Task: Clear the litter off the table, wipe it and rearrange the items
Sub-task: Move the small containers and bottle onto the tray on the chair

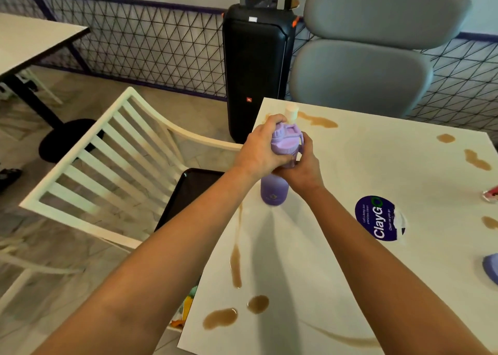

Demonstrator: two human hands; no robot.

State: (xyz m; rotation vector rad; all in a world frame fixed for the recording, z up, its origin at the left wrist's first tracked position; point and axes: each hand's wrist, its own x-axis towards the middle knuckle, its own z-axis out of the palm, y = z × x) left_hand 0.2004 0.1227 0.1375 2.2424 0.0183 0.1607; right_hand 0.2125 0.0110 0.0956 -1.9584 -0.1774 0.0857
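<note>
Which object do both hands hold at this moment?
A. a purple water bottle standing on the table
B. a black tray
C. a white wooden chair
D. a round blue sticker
A: the left hand wraps around the lid and the right hand grips the neck of the purple water bottle, which stands upright on the white table among brown spills.
</note>
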